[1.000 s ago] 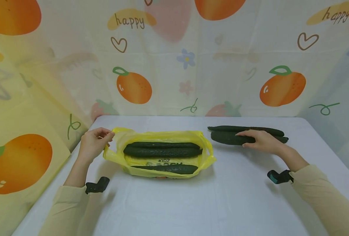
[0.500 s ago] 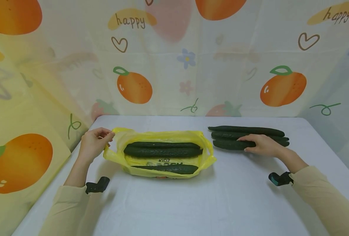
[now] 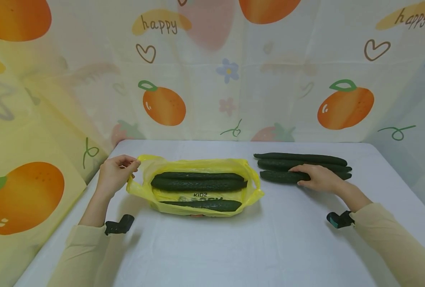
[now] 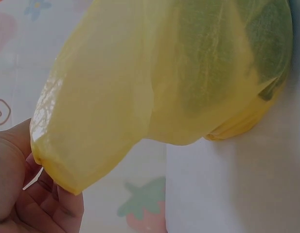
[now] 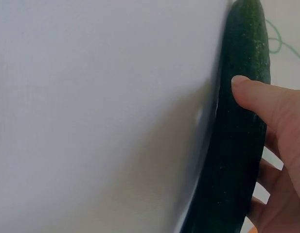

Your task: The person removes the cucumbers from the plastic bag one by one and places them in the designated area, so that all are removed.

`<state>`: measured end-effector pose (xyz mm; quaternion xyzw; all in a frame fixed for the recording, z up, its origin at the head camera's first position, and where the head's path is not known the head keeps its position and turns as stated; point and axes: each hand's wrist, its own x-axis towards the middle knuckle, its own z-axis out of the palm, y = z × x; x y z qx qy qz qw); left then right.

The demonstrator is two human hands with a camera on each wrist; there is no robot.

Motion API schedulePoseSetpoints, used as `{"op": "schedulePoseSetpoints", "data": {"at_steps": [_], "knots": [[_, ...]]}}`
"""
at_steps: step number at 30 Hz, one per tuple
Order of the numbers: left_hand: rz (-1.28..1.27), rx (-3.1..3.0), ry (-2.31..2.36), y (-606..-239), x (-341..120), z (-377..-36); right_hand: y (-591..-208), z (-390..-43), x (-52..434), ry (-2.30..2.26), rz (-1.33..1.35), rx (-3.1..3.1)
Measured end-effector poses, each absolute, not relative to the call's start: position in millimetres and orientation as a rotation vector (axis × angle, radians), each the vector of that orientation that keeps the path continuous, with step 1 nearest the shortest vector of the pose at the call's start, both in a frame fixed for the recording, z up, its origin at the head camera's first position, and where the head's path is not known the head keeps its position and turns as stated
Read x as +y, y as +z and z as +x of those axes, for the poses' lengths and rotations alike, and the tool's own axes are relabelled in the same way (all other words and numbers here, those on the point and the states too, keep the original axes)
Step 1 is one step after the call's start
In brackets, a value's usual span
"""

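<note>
Yellow plastic bag on a white table, cucumbers inside and beside it.
The left hand pinches the bag's left rim, holding it open over three cucumbers. The right hand curls around the nearest cucumber of three lying in a row to the bag's right, thumb on its side.

Bag: thin yellow plastic, glossy, translucent; cucumbers: dark green, matt, bumpy skin; tabletop: smooth white
</note>
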<state>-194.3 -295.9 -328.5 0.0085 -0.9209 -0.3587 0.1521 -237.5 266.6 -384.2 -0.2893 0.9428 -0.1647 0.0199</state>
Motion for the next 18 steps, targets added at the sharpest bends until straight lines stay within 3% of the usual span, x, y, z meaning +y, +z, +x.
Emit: {"op": "schedulePoseSetpoints", "data": {"at_steps": [18], "knots": [[0.038, -2.64, -1.022, -330.1, -297.3, -195.0, -384.7, -238.9, 270.0, -0.488, -0.942, 2.976]]}}
